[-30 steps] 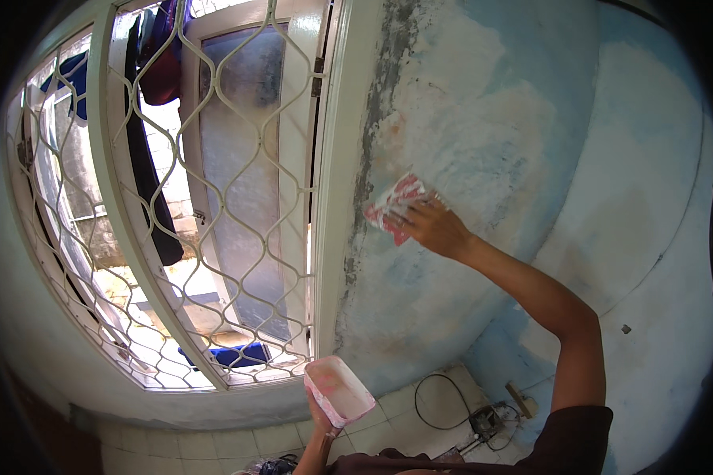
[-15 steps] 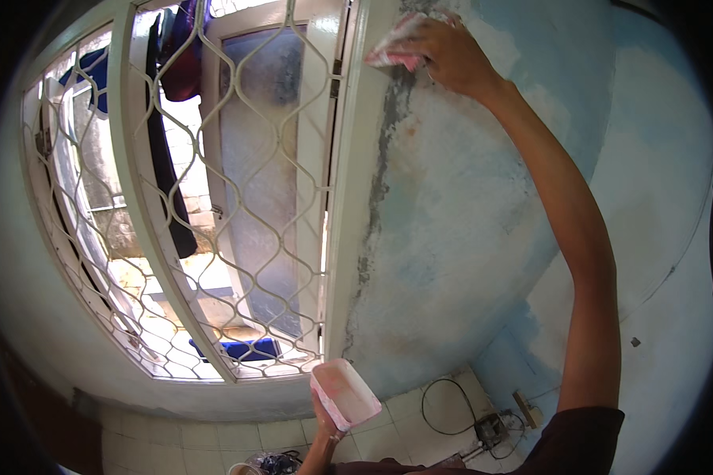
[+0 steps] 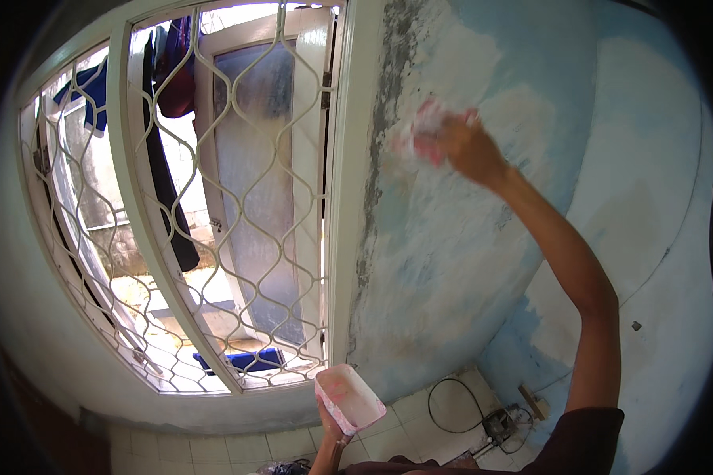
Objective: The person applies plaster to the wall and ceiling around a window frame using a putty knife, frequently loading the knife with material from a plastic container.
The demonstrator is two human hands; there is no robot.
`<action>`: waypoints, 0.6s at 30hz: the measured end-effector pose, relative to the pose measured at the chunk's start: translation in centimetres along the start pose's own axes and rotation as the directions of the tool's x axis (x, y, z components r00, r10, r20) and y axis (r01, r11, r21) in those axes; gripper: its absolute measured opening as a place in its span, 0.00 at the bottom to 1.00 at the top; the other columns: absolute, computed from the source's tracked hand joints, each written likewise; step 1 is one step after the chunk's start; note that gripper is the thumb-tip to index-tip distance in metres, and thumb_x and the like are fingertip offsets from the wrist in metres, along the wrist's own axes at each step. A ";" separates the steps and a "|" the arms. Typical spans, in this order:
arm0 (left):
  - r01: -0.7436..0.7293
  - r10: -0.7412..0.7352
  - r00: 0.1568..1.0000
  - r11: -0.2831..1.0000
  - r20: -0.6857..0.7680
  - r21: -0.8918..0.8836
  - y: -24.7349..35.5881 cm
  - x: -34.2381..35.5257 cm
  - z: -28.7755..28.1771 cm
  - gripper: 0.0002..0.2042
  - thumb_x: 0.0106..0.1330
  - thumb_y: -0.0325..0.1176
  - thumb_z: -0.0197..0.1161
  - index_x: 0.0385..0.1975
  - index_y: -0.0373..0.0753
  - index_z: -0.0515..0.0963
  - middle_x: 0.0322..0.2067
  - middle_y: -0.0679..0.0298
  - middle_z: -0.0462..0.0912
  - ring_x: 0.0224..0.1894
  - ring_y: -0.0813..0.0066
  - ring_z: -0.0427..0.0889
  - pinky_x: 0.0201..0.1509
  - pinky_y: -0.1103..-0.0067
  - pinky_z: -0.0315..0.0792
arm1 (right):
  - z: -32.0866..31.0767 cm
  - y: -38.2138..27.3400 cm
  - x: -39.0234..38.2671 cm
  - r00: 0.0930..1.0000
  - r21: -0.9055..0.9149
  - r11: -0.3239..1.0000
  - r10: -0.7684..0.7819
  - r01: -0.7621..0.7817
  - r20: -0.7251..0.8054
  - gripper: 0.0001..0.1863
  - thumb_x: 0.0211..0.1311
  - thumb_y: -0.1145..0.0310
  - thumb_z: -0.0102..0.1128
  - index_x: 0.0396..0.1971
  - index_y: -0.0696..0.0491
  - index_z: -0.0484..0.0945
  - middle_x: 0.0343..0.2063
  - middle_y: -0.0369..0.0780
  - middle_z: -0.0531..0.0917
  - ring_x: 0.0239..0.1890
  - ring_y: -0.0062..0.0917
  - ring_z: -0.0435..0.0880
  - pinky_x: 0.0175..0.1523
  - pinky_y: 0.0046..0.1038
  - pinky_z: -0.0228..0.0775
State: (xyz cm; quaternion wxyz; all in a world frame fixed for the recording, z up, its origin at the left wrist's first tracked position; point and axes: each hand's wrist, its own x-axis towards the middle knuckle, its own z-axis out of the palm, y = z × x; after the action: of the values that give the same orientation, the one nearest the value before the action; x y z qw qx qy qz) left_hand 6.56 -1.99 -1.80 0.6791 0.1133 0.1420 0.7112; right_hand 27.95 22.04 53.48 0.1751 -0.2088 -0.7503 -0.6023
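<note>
In my right hand (image 3: 474, 150) is a crumpled pink-and-white rag (image 3: 429, 133), blurred by motion, held against the patchy blue-and-white wall (image 3: 451, 245) right of the window. My fingers are closed round it. Low in front of me, my left hand (image 3: 333, 423) grips a rectangular plastic tub (image 3: 355, 413), its outer side smeared pink and white. The tub is tilted so its inside shows, with a pale, milky content and pink streaks along one inner side.
To the left stands a white-framed window with a wavy metal grille (image 3: 234, 190); a frosted pane (image 3: 257, 198) hangs open beyond it. On the tiled floor (image 3: 404, 443) lie a looped black cable (image 3: 432, 404) and a dark boxy device (image 3: 499, 427). A dark plastic bundle (image 3: 289, 467) sits by my left forearm.
My right hand has moved down from beside the upper window frame, carrying the rag with it across the wall. The left hand and tub have shifted slightly down and right in view.
</note>
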 end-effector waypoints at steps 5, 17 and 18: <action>-0.006 0.006 1.000 0.998 -0.003 -0.060 0.3 0.2 -0.6 0.36 0.75 0.68 0.39 0.72 0.46 0.63 0.65 0.59 0.73 0.64 0.55 0.76 0.66 0.53 0.74 | -2.1 12.8 12.3 0.805 0.119 0.925 0.374 -0.361 -0.461 0.14 0.62 0.75 0.57 0.46 0.48 0.83 0.45 0.48 0.85 0.51 0.43 0.82 0.59 0.57 0.68; 0.012 -0.010 0.999 0.998 -0.039 0.057 0.3 -1.6 -1.6 0.36 0.76 0.66 0.40 0.72 0.45 0.63 0.65 0.58 0.73 0.66 0.56 0.73 0.70 0.57 0.71 | 3.9 1.1 7.2 0.855 0.217 0.918 0.390 -0.333 -0.342 0.29 0.56 0.80 0.58 0.60 0.43 0.81 0.48 0.42 0.82 0.56 0.40 0.80 0.60 0.44 0.71; 0.018 -0.016 0.999 0.999 -0.044 0.048 0.6 -1.9 -2.6 0.36 0.76 0.66 0.40 0.72 0.44 0.62 0.65 0.58 0.73 0.66 0.56 0.73 0.70 0.57 0.70 | 4.1 -3.2 4.9 0.873 0.264 0.891 0.429 -0.368 -0.233 0.28 0.58 0.79 0.57 0.60 0.46 0.81 0.49 0.43 0.83 0.56 0.40 0.79 0.61 0.45 0.70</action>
State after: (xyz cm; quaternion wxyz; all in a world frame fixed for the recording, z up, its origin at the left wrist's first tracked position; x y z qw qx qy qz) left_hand 5.11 -3.99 -3.98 0.6789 0.1129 0.1749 0.7041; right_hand 22.09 25.95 52.45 0.4235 -0.2510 -0.7171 -0.4933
